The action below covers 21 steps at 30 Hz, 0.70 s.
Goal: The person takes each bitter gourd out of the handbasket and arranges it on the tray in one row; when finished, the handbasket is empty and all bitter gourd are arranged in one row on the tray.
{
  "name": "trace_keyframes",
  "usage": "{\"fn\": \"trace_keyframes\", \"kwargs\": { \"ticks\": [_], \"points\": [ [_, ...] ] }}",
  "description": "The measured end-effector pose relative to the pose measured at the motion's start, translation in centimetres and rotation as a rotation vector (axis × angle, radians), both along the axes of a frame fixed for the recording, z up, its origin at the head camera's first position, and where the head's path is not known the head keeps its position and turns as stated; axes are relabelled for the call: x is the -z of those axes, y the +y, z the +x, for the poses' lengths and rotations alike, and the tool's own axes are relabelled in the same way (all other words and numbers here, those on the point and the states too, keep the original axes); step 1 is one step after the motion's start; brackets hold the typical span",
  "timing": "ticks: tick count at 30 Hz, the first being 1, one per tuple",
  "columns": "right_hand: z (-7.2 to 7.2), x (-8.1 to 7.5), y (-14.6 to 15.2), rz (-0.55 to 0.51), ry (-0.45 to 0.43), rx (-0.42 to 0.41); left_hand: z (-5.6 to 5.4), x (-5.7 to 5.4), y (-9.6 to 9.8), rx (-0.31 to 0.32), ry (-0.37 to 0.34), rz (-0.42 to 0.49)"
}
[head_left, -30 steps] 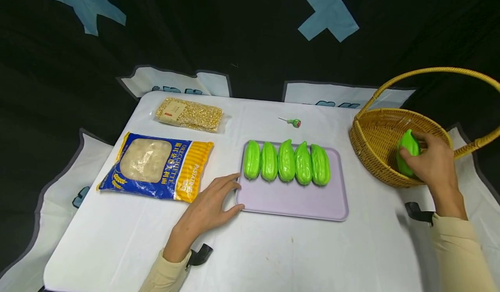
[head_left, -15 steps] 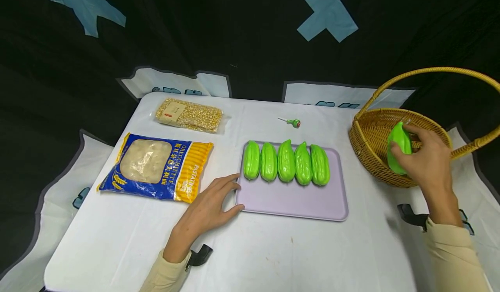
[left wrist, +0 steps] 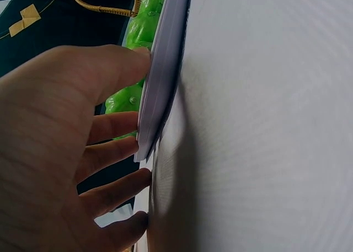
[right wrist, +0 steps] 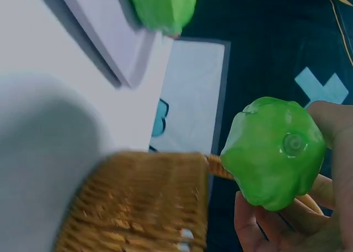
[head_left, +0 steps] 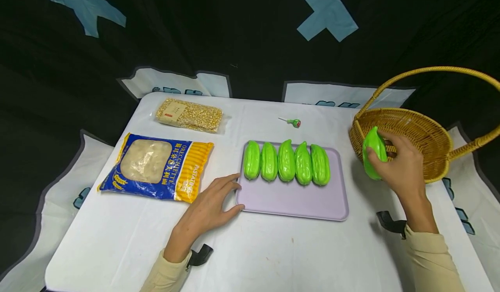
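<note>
In the head view my right hand [head_left: 404, 164] grips a glossy green bitter melon [head_left: 373, 153] between thumb and fingers, held up at the basket's left front rim. The right wrist view looks onto the rounded, ribbed end of this bitter melon [right wrist: 273, 153], fingers curled behind it. A lilac tray [head_left: 291, 203] lies mid-table, with several similar bitter melons [head_left: 286, 162] side by side along its back half. At the tray's left edge rests my left hand [head_left: 207, 207], thumb and fingertips touching the rim. The left wrist view shows its fingers [left wrist: 113, 153] spread and fairly straight.
A wicker basket [head_left: 429, 131] with a tall arched handle stands at the right. On the left lie a blue-and-yellow pasta bag [head_left: 148, 164] and a clear pack of yellow grains [head_left: 195, 115]. A green-wrapped lollipop [head_left: 293, 123] lies behind the tray.
My right hand has lifted the bitter melon out of the basket and carried it left past the rim. The left hand and the tray have stayed in place.
</note>
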State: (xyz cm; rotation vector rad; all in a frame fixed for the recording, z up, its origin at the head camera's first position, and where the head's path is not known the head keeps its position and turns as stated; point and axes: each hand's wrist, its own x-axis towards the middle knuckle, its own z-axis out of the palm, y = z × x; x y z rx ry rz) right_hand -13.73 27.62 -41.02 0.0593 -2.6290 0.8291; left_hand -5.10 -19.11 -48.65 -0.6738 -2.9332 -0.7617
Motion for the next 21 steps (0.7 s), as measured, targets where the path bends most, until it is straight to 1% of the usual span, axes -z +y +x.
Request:
{"fn": "trace_keyframes", "kwargs": {
  "ticks": [5, 9, 13, 21],
  "points": [
    [0.3, 1.1, -1.3, -0.037, 0.032, -0.03, 0.0, 0.0, 0.0, 0.002, -0.002, -0.004],
    [0.5, 1.8, -2.2, -0.023, 0.061, -0.059, 0.0, 0.0, 0.1, 0.002, -0.002, -0.008],
    [0.6, 2.4, -3.0, -0.004, 0.048, -0.092, 0.0, 0.0, 0.1, 0.001, -0.002, -0.009],
    [0.2, 3.8, -4.3, -0.02, -0.003, -0.163, 0.0, 0.0, 0.0, -0.003, -0.008, -0.01]
  ]
}}
